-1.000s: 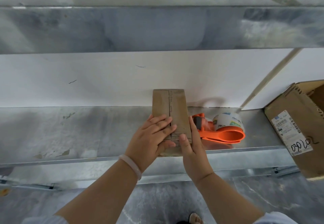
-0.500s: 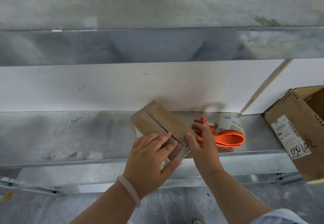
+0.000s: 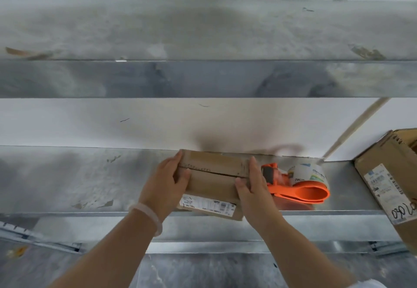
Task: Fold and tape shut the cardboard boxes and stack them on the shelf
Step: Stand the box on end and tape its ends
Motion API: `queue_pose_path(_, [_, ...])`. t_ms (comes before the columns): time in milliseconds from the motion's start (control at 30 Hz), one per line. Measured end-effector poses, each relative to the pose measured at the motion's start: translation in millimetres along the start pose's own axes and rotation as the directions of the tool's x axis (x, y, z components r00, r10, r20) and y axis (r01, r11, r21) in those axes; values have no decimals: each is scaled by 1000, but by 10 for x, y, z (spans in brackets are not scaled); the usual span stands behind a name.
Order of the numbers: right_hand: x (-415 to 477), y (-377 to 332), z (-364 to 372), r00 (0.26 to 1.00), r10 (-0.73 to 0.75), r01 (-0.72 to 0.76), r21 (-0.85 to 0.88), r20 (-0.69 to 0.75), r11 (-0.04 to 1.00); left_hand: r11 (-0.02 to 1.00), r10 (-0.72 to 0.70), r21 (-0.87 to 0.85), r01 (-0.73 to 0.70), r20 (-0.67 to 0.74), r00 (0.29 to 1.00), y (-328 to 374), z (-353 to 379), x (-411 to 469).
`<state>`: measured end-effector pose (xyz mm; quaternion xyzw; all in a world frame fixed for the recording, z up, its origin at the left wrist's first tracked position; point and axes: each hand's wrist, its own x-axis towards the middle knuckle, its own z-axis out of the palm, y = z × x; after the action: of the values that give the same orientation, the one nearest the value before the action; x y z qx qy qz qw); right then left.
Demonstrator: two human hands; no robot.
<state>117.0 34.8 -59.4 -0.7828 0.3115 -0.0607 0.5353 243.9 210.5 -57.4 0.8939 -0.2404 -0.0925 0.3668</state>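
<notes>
Grey floor (image 3: 203, 272) seen nearest, at the bottom; two bare forearms reach up from it toward the metal shelf (image 3: 67, 181); a pale bracelet (image 3: 149, 213) is worn on the left wrist. The small cardboard box (image 3: 212, 181) is held at the shelf's front edge, long side running left to right, near lower edge just past the front lip; whether it rests on the shelf or is lifted slightly cannot be told. A white shipping label (image 3: 207, 205) is seen on its near face; the top flaps are closed, with a seam running left to right across the top. The left hand (image 3: 168, 180) is wrapped round the box's left end, thumb laid on top, fingers curled over the far left corner; the right hand (image 3: 252, 188) is clamped on the right end, thumb on top by the seam, fingers laid along the end face. An orange tape dispenser (image 3: 300, 194) with a white tape roll (image 3: 309, 173) lies on the shelf just right of the right hand; contact cannot be told. A larger cardboard box (image 3: 383, 184) with a label and handwritten digits is cut off at the right edge, well apart from the small one. A white wall (image 3: 112, 120) is seen behind; a pale rod (image 3: 356, 127) leans across it at right; an upper metal shelf (image 3: 203, 30) is seen farthest, above.
</notes>
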Motion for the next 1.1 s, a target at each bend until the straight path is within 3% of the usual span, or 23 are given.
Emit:
queue_pose_path(133, [108, -12, -40, 999, -15, 17, -51, 44, 999, 978, -150, -165, 128, -131, 980, 30, 70, 3])
queue_pose_path(200, [169, -32, -57, 999, 6, -5, -37, 37, 999, 918, -245, -331, 217, -46, 968, 71, 104, 40])
queue_pose_path(300, [223, -63, -64, 999, 33, -33, 22, -7, 999, 836, -250, -479, 269, 105, 963, 98, 126, 39])
queue_pose_path(567, [261, -178, -169, 997, 73, -72, 39, -21, 997, 820, -287, -492, 293, 90, 954, 39, 127, 165])
queue_pose_path(667, [333, -226, -188, 996, 91, -91, -20, 14, 996, 946, -246, -218, 241, 1, 969, 10, 124, 218])
queue_pose_path(733, [373, -215, -139, 995, 96, -94, -73, 28, 993, 956, -272, -110, 270, -4, 962, 39, 131, 270])
queue_pose_path(833, [392, -150, -74, 989, 137, -135, -39, 54, 990, 920, -336, -199, 338, 42, 941, 125, 155, 280])
queue_pose_path(1100, [414, -130, -57, 991, 128, -129, 45, 29, 991, 917, -311, -251, 310, 40, 950, 112, 173, 291])
